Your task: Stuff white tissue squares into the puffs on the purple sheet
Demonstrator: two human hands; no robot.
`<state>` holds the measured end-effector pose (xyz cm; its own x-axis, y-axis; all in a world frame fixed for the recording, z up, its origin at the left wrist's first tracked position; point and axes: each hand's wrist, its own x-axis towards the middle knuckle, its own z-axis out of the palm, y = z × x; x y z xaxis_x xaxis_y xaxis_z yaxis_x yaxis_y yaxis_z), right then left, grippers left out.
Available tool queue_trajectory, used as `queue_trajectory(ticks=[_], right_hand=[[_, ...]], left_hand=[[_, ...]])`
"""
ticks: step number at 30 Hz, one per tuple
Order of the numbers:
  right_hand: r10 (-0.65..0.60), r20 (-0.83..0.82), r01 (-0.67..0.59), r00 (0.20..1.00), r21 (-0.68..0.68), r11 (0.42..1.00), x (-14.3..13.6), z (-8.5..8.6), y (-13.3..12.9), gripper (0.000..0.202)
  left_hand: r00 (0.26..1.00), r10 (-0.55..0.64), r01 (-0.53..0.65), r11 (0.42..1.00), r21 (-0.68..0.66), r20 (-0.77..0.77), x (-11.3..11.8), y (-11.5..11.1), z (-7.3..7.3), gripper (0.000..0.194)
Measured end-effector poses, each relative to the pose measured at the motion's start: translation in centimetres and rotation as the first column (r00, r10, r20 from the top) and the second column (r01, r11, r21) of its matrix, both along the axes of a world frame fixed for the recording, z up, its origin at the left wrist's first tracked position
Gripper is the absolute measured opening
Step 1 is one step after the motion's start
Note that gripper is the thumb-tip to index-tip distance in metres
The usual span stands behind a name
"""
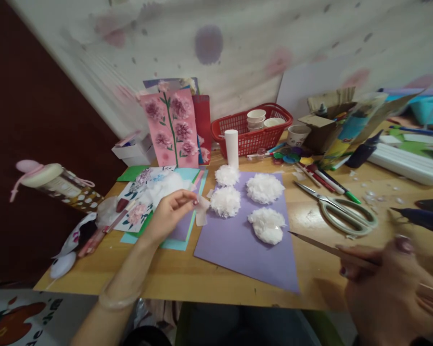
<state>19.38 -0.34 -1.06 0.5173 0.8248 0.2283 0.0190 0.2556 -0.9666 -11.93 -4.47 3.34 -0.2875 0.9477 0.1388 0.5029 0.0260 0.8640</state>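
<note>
My left hand [171, 214] pinches a small piece of thin white paper [202, 216] at the left edge of a purple sheet [238, 252]. In my right hand [386, 278], closed and lower right, is a long thin pointed stick [321, 245], its tip aimed at the purple sheet. Several fluffy white paper flowers sit on that sheet. The nearest flower [267, 226] has a smooth, shiny patch on its front; behind it is a fuller flower [265, 188]. To their left lie another flower [225, 202] and a smaller one [227, 176].
Scissors [341, 211] lie right of the purple sheet, with a dark-blue glue gun [422, 218] beyond. A white roll [231, 148] stands before a red basket [250, 142] with paper cups. Leftward are a pink flower card [171, 127], loose papers and a bottle [59, 182].
</note>
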Motion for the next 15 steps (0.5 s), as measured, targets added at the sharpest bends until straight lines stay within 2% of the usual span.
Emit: queue_trajectory(ticks=[2, 4, 8, 15], right_hand=[[0.061, -0.043, -0.063, 0.997, -0.060, 0.996, -1.5, 0.8, -0.5, 0.042], [0.160, -0.013, -0.160, 0.987, -0.071, 0.984, -2.7, 1.3, -0.9, 0.051], [0.282, -0.058, -0.287, 0.958, -0.095, 0.953, -3.3, 1.2, -1.6, 0.059], [0.253, -0.137, -0.271, 0.958, -0.132, 0.954, -2.5, 0.8, -2.1, 0.060]], left_hand=[[0.962, -0.101, 0.119, 0.991, -0.056, 0.252, 3.1, -1.1, 0.5, 0.013], [0.926, -0.160, 0.202, 0.976, -0.088, 0.342, 5.8, -1.7, 0.6, 0.009], [0.933, -0.210, 0.248, 0.963, -0.101, 0.294, 9.0, -1.4, 0.0, 0.006], [0.948, -0.257, 0.286, 0.947, -0.147, 0.187, 10.1, -1.1, -1.1, 0.016]])
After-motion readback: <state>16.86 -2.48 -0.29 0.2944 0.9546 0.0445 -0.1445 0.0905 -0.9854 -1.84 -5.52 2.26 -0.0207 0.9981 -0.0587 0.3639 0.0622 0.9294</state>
